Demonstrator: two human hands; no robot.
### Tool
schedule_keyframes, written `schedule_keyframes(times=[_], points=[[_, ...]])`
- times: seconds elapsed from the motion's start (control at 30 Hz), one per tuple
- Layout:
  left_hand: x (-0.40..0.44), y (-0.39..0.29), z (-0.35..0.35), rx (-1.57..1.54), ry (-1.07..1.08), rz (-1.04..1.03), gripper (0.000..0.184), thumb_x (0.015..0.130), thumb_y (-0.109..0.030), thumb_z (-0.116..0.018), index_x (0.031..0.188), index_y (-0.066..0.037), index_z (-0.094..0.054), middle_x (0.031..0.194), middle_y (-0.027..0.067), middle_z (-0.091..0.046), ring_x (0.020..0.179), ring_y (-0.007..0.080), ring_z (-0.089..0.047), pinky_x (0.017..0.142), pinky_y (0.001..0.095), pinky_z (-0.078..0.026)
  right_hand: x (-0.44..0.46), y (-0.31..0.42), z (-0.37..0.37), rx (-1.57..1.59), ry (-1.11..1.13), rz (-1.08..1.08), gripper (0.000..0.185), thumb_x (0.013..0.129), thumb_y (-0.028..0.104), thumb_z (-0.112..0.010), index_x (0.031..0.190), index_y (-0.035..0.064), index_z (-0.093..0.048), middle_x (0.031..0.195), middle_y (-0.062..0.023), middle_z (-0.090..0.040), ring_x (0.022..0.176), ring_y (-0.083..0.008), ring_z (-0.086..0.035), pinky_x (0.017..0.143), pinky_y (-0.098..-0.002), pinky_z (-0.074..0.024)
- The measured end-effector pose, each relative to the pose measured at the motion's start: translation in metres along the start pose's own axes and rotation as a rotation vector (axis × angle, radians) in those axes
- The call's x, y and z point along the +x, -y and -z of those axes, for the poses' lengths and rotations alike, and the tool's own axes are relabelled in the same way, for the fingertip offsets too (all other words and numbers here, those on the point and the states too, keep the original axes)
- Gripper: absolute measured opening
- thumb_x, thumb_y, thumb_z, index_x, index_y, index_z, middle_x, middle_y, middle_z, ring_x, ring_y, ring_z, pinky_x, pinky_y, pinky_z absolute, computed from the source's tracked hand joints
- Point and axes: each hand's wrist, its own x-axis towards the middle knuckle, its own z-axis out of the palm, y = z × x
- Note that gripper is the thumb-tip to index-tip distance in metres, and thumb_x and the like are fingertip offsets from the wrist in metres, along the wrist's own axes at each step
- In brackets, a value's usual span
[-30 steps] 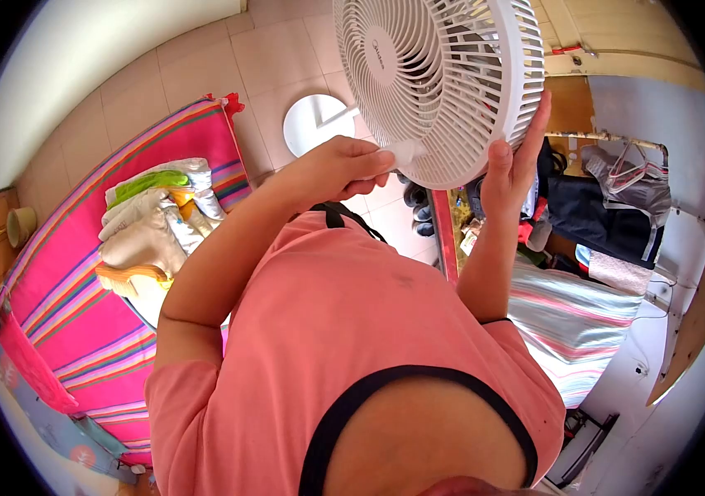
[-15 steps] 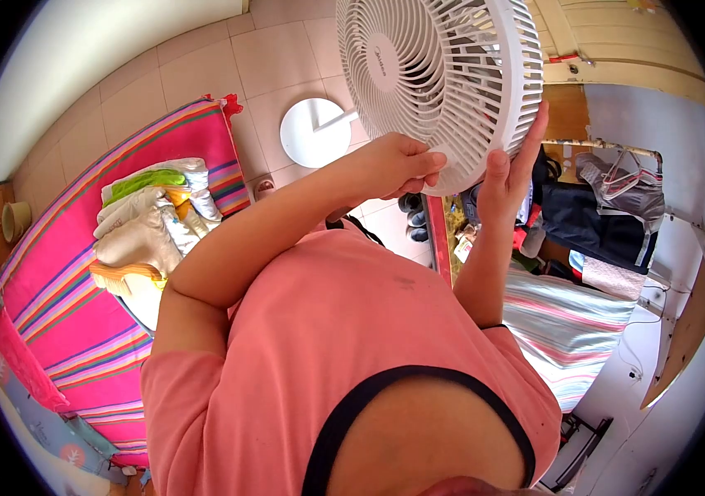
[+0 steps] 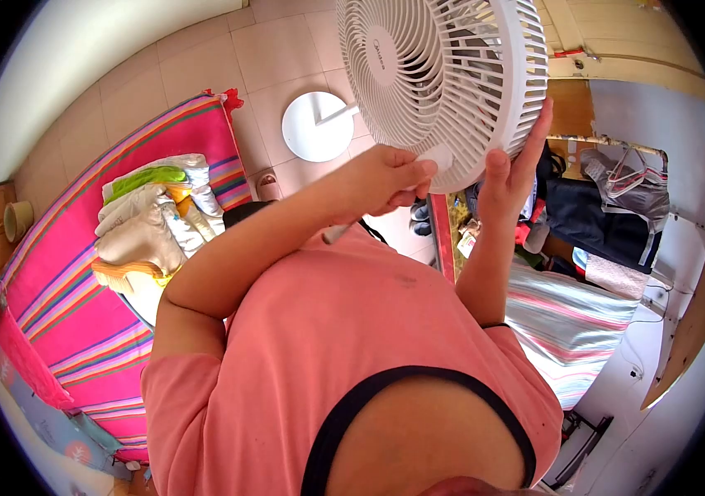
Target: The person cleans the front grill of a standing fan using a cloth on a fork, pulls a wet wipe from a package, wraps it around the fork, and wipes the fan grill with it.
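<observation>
A white standing fan [image 3: 381, 62] with a round slatted grille fills the top of the view, its flat round base [image 3: 299, 128] on the floor. My right hand [image 3: 505, 186] is at the right rim of the fan head, fingers straight along its side and thumb at the front, with the rim between them. Closed at the lower edge of the grille is my left hand [image 3: 394, 182]. Below its wrist pokes the pale end of a slim stick-like tool [image 3: 334, 234]; its kind I cannot make out. A small white piece shows by the thumb.
At left, a pink striped bed cover [image 3: 121, 285] bears folded clothes [image 3: 133, 227]. On the right are dark clothes [image 3: 592, 219], hangers [image 3: 638, 178] and a striped sheet [image 3: 563, 314]. Shoes [image 3: 421, 219] and a slipper [image 3: 267, 186] lie on the tiled floor.
My left hand has moved slightly down and left along the grille's lower edge, and the pale tool end now shows below its wrist. My right hand stays at the rim.
</observation>
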Motion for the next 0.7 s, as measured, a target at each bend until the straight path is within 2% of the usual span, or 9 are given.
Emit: schedule_keyframes(times=[0.1, 0.13, 0.17, 0.23, 0.27, 0.37, 0.47, 0.7], points=[[0.006, 0.011, -0.001, 0.076, -0.078, -0.068, 0.04, 0.094, -0.044, -0.053, 0.079, -0.007, -0.059, 0.057, -0.006, -0.039, 0.049, 0.0028, -0.03, 0.045, 0.0201, -0.023, -0.001, -0.005, 0.004, -0.022, 0.004, 0.018, 0.088, 0.09, 0.053, -0.053, 0.149, 0.0012, -0.013, 0.146, -0.0155, -0.033, 0.128, -0.0227, -0.039, 0.106, -0.0329, -0.0293], [-0.005, 0.001, 0.003, 0.153, -0.045, 0.004, 0.039, 0.095, -0.043, -0.053, 0.08, -0.007, -0.059, 0.062, -0.0055, -0.044, 0.053, 0.0025, -0.034, 0.048, 0.0197, -0.027, 0.0, -0.006, 0.005, -0.053, 0.009, 0.048, 0.088, 0.091, 0.054, -0.052, 0.149, 0.0013, -0.012, 0.146, -0.0155, -0.032, 0.128, -0.0229, -0.039, 0.106, -0.0328, -0.0285], [-0.009, 0.005, 0.009, 0.151, -0.048, -0.001, 0.039, 0.095, -0.043, -0.053, 0.08, -0.007, -0.059, 0.062, -0.0055, -0.044, 0.053, 0.0025, -0.034, 0.048, 0.0197, -0.027, 0.002, -0.006, 0.004, -0.052, 0.012, 0.053, 0.088, 0.091, 0.054, -0.052, 0.149, 0.0013, -0.012, 0.146, -0.0155, -0.032, 0.128, -0.0229, -0.039, 0.106, -0.0328, -0.0285], [-0.01, 0.027, 0.016, 0.33, 0.099, 0.068, 0.038, 0.096, -0.04, -0.053, 0.08, -0.005, -0.06, 0.064, -0.0056, -0.046, 0.054, 0.0029, -0.036, 0.049, 0.0194, -0.029, 0.003, -0.004, 0.005, 0.008, -0.007, 0.009, 0.089, 0.09, 0.055, -0.051, 0.149, 0.0015, -0.012, 0.147, -0.0156, -0.032, 0.129, -0.0235, -0.038, 0.106, -0.0329, -0.0281], [-0.005, 0.043, 0.018, 0.274, 0.032, 0.015, 0.037, 0.096, -0.037, -0.053, 0.08, -0.005, -0.06, 0.064, -0.0057, -0.046, 0.055, 0.0029, -0.036, 0.05, 0.0194, -0.029, 0.003, -0.005, 0.005, -0.009, 0.012, -0.005, 0.09, 0.09, 0.057, -0.05, 0.149, 0.0014, -0.012, 0.147, -0.0153, -0.031, 0.129, -0.0236, -0.037, 0.106, -0.0328, -0.0282], [-0.003, 0.044, 0.022, 0.159, 0.006, -0.033, 0.038, 0.095, -0.038, -0.053, 0.08, -0.005, -0.06, 0.061, -0.006, -0.044, 0.055, 0.0032, -0.036, 0.05, 0.0201, -0.027, 0.005, -0.002, 0.002, 0.012, 0.002, 0.013, 0.091, 0.089, 0.059, -0.051, 0.149, 0.0015, -0.012, 0.147, -0.0149, -0.031, 0.129, -0.0234, -0.037, 0.106, -0.0327, -0.0282], [-0.011, 0.016, 0.011, 0.183, 0.025, -0.018, 0.039, 0.094, -0.041, -0.053, 0.079, -0.005, -0.06, 0.062, -0.0055, -0.044, 0.055, 0.0039, -0.035, 0.05, 0.0206, -0.028, 0.002, -0.006, 0.001, 0.02, -0.001, 0.02, 0.091, 0.089, 0.059, -0.051, 0.149, 0.0019, -0.012, 0.147, -0.0144, -0.03, 0.129, -0.0232, -0.037, 0.105, -0.0323, -0.028], [0.005, 0.008, -0.003, 0.162, 0.035, -0.05, 0.042, 0.094, -0.043, -0.052, 0.076, -0.006, -0.059, 0.061, -0.0041, -0.044, 0.053, 0.0052, -0.035, 0.047, 0.0214, -0.027, 0.002, 0.0, 0.0, 0.005, 0.0, 0.005, 0.092, 0.089, 0.06, -0.05, 0.149, 0.0026, -0.012, 0.146, -0.0149, -0.03, 0.128, -0.0231, -0.037, 0.105, -0.032, -0.028]])
